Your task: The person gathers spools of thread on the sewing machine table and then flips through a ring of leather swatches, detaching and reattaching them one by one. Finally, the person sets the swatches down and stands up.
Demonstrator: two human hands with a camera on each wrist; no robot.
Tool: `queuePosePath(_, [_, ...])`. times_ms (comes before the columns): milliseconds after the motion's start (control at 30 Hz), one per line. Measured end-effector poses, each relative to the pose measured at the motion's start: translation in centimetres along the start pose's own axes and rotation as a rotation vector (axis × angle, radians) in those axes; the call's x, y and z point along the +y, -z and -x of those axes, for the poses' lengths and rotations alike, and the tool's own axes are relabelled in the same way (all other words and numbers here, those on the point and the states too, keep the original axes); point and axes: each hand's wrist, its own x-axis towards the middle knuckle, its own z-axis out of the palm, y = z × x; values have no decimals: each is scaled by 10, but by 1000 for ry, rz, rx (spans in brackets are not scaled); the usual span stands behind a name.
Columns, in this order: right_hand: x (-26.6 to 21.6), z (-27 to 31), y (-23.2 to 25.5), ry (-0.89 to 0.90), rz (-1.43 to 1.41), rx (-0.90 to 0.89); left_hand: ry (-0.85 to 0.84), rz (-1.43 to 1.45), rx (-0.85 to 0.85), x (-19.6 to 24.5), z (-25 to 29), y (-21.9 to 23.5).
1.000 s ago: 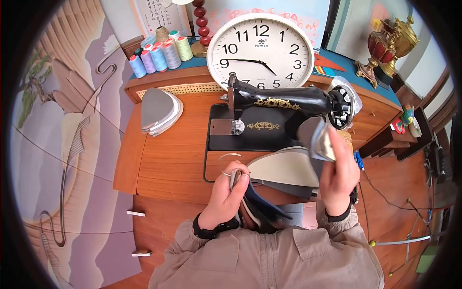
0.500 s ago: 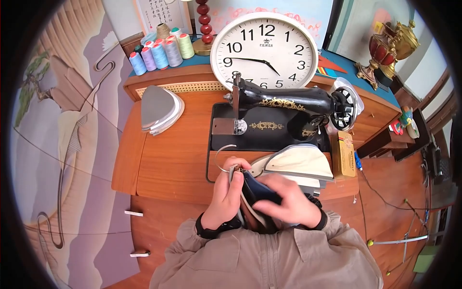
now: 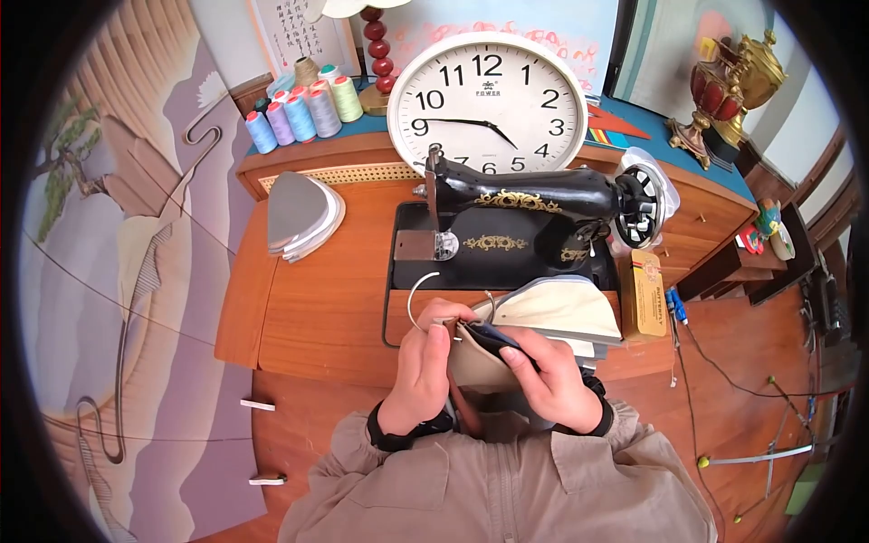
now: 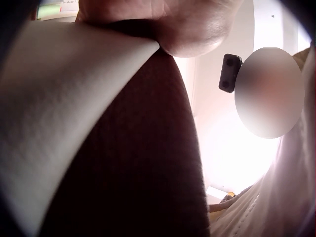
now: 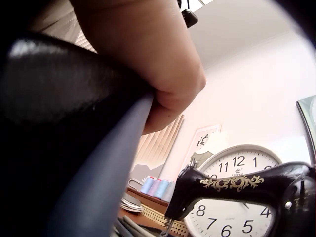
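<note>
Both hands are at a bundle of leather-like sheets in front of the sewing machine table. My left hand (image 3: pixel 421 366) grips the bundle near its top corner, thumb on the near side. A thin open metal ring (image 3: pixel 412 300) arcs up beside these fingers. My right hand (image 3: pixel 552 380) pinches the edge of a dark sheet (image 3: pixel 493 337), thumb on top. Below it hangs a beige sheet (image 3: pixel 480 366). The left wrist view shows a pale sheet (image 4: pixel 74 98) over a dark brown one (image 4: pixel 133 163). A glossy black sheet (image 5: pixel 44 89) and a blue-grey one (image 5: pixel 98 182) fill the right wrist view.
Cream and grey sheets (image 3: pixel 566 308) lie fanned just beyond the hands. Behind stand a black sewing machine (image 3: pixel 534 195) and a wall clock (image 3: pixel 489 100). A yellow box (image 3: pixel 644 294) is at right, grey sheets (image 3: pixel 303 213) at left, thread spools (image 3: pixel 299 113) at the back.
My right hand has come down from the raised right side, where it held a sheet, to the bundle and now pinches a dark sheet. Cream sheets now show on the pile. The left hand keeps its grip.
</note>
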Motion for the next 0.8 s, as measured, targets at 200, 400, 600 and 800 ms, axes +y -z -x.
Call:
queuePosePath(200, [-2,5,13,183,438,88,-25,-29,27,2,-3,-8])
queuePosePath(400, [-3,2,36,417,686,51,-14,-33,35,9,-1,-7])
queuePosePath(600, [-11,1,48,521,845,106,42,-193,3,22,-1,-17])
queuePosePath(800, [-15,-2,47,518,753,91,-90,-196,179,21,-2,-23])
